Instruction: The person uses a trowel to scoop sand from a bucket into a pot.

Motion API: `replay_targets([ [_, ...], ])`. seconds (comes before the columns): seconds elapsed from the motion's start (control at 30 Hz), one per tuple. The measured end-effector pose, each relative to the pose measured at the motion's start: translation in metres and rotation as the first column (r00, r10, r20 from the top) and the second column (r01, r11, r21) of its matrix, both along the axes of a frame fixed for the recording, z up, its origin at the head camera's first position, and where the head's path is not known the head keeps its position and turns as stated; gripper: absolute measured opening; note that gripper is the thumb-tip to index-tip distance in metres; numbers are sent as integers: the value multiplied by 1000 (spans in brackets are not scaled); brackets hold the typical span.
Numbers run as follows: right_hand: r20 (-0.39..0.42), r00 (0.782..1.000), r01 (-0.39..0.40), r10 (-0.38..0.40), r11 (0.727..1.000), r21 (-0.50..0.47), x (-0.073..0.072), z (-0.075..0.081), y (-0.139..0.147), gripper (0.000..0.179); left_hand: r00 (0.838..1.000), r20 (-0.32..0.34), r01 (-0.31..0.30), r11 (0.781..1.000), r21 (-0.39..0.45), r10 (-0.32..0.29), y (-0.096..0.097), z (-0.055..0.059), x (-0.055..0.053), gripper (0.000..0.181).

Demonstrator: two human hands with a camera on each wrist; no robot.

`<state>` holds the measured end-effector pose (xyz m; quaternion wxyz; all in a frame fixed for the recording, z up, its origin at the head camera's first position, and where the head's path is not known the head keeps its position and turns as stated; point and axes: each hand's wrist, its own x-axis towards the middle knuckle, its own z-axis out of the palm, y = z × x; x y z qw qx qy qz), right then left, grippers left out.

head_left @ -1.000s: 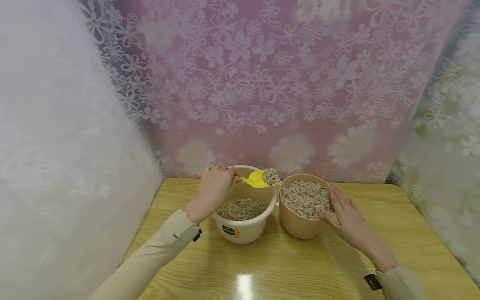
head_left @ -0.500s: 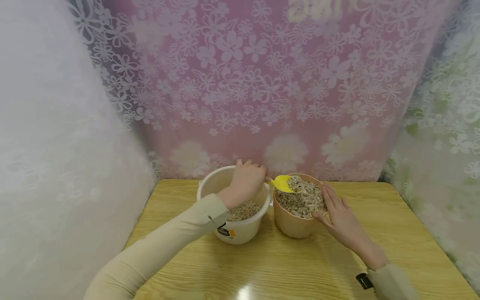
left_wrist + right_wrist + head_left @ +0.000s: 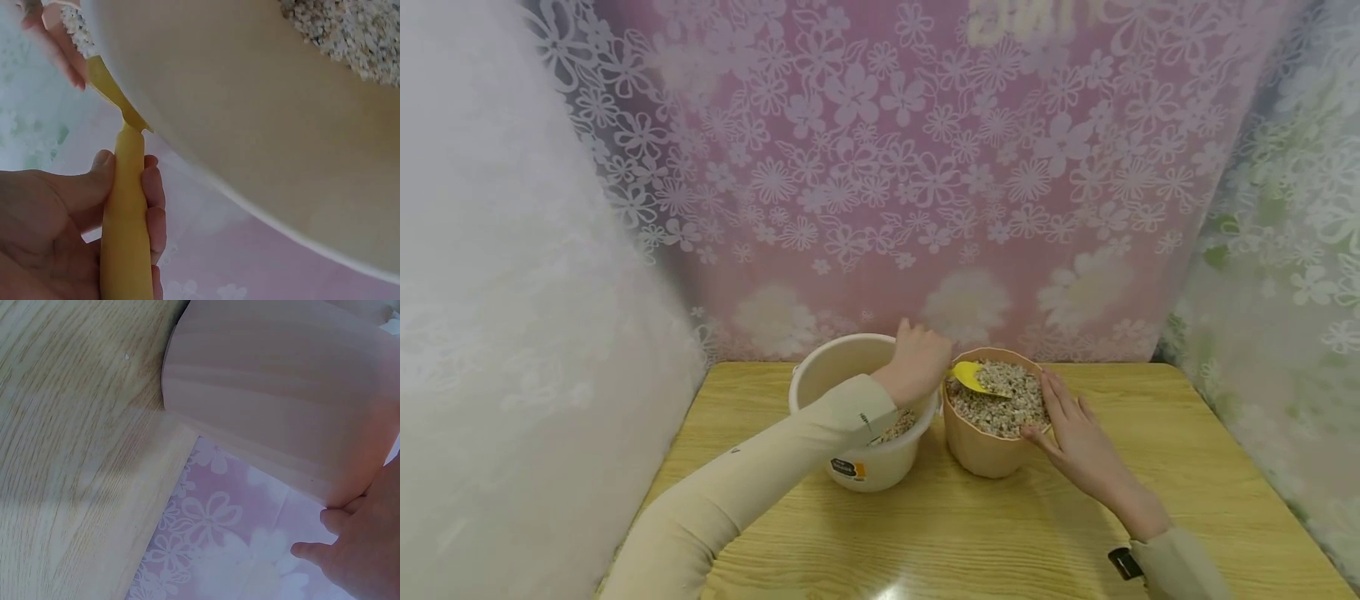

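Observation:
My left hand (image 3: 921,362) grips the handle of a yellow scoop (image 3: 967,377), and the left wrist view shows fingers and thumb curled round that yellow handle (image 3: 128,212). The scoop's blade lies tilted low over the small pale stones (image 3: 1011,417) that fill a peach-coloured pot (image 3: 988,460) close to its rim. My right hand (image 3: 1081,446) rests against the pot's right side, fingers extended along the rim and thumb toward the front. From the right wrist, the pot's smooth wall (image 3: 269,394) shows with fingertips at its edge. Left of the pot stands a cream bucket (image 3: 880,477), partly hidden by my left forearm.
More small stones (image 3: 898,427) lie in the bottom of the bucket. Both containers stand near the back of a wood-grain table (image 3: 985,542). A pink flowered curtain (image 3: 880,208) hangs right behind, with pale sheets at left and right.
My left hand has carried the scoop rightward from above the bucket to the pot, lowering and tipping its blade onto the stones. My right hand has stayed at the pot's side.

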<state>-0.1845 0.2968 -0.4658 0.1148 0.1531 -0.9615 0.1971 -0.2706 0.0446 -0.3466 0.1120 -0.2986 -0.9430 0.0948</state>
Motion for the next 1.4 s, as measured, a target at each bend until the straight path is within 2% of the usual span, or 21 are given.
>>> replay_targets([
  [0.1,-9,1000,-4,3,1000,-8,0,1,0,90,997,-75,6,999,-43,-9,1,3,-1,42],
  [0.2,-10,1000,-4,4,1000,-7,1,2,0,90,991,-134,-3,995,-101,-10,2,7,-2,49],
  [0.27,-15,1000,-5,5,1000,-6,1,2,0,90,989,-149,-13,988,-153,-10,1,10,-2,49],
  [0.4,-24,1000,-9,8,1000,-10,1,0,1,90,990,-138,-25,966,-257,-12,0,17,1,46],
  [0.57,-28,1000,-15,15,1000,-16,0,-1,-1,90,991,-134,-33,945,-326,-12,-3,28,9,35],
  [0.7,-13,1000,-13,12,1000,-24,0,0,-2,90,983,-181,-50,924,-379,-21,-4,36,17,34],
  [0.83,2,1000,-10,10,999,-34,0,1,-3,90,966,-257,-70,916,-396,-37,-8,40,23,39],
  [0.93,11,1000,-10,11,999,-43,1,2,-2,90,944,-326,-81,928,-365,-46,-15,42,25,36],
  [1.0,17,1000,-12,12,999,-43,1,2,-1,90,940,-341,-92,938,-334,-30,-22,44,26,31],
  [1.07,26,1000,-11,12,999,-40,0,3,-1,90,944,-331,-94,956,-276,-3,-32,44,25,23],
  [1.17,28,1000,-9,10,1000,-25,-1,4,-1,90,964,-261,-108,977,-186,57,-50,43,23,4],
  [1.23,29,1000,-8,9,1000,-18,-1,5,-2,91,971,-223,-120,984,-131,88,-63,40,23,16],
  [1.4,29,999,-14,14,1000,-8,1,5,-1,91,971,-190,-154,988,-21,147,-98,29,27,19],
])
